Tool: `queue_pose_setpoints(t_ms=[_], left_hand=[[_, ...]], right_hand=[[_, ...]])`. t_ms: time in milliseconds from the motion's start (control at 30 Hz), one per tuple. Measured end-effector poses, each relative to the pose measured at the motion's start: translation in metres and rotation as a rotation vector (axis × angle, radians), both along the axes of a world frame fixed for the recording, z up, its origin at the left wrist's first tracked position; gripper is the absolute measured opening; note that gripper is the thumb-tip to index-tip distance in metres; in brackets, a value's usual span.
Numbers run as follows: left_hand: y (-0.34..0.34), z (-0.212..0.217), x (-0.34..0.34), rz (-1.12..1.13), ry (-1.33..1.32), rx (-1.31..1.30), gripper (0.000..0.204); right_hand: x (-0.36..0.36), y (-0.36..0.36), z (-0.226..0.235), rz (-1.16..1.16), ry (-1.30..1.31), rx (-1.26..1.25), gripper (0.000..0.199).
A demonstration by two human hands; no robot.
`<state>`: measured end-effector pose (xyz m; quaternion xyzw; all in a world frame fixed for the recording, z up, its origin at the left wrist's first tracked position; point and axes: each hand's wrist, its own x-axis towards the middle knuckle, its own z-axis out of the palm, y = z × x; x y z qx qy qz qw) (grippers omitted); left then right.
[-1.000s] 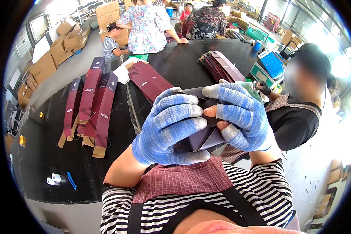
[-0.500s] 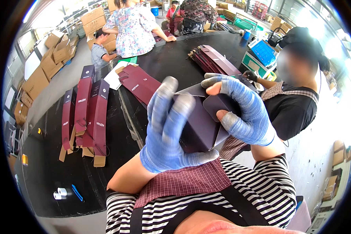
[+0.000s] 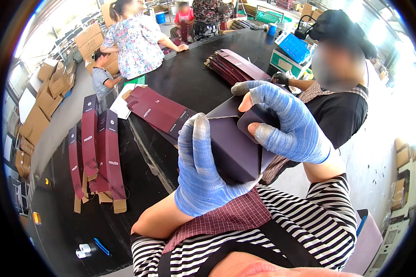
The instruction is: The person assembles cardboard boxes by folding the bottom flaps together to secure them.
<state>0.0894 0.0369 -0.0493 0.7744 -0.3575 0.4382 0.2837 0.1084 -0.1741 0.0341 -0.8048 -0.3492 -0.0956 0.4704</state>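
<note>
Close in front of my chest, a dark purple cardboard box (image 3: 233, 154) has its end turned up toward me. My left hand (image 3: 202, 171), in a blue glove with greyed fingertips, is closed round the box's left side, thumb along the near edge. On the right, my right hand (image 3: 289, 123) grips the box's far right part, with bare fingertips showing through the glove. Its thumb and forefinger press at a dark end flap (image 3: 254, 121). The box's far end is mostly hidden behind my hands.
Several long maroon boxes (image 3: 108, 157) with open brown flaps lie on the black table (image 3: 189, 71). Flat maroon cartons (image 3: 157, 108) lie beyond my left hand, with a stack (image 3: 238, 64) farther back. White rolls (image 3: 83, 250) and a blue cutter (image 3: 101, 246) lie near left. A co-worker (image 3: 333, 108) stands close right.
My left hand, blurred and with fingers spread before, has closed onto the box's side. The right hand keeps its grip at the flap. My view has shifted slightly.
</note>
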Motion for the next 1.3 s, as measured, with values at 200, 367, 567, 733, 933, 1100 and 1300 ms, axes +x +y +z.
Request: queue_pose_setpoints(t_ms=[200,367,567,733,933,1100,1300], left_hand=[[-0.011,-0.001,0.0,-0.004,-0.061,-0.072,0.133],[-0.014,0.001,-0.004,-0.001,-0.065,-0.075,0.133],[-0.011,-0.003,-0.007,-0.053,0.019,-0.108,0.134],[-0.011,-0.006,-0.005,-0.087,0.013,-0.135,0.137],[-0.004,-0.003,-0.01,-0.003,0.07,-0.038,0.141],[0.001,-0.005,-0.011,-0.037,0.104,-0.049,0.141],[0.003,-0.003,-0.011,-0.066,0.11,-0.036,0.141]], right_hand=[[-0.008,0.002,0.003,-0.065,-0.115,-0.064,0.032],[-0.006,0.003,0.004,-0.126,-0.293,-0.162,0.03],[-0.009,0.002,0.01,-0.092,-0.297,-0.209,0.028],[-0.004,-0.005,0.01,-0.007,-0.233,-0.17,0.022],[0.002,-0.011,0.005,0.06,-0.171,-0.093,0.019],[0.009,-0.01,0.009,0.123,-0.081,-0.031,0.017],[0.025,-0.011,0.004,0.247,0.084,-0.046,0.015]])
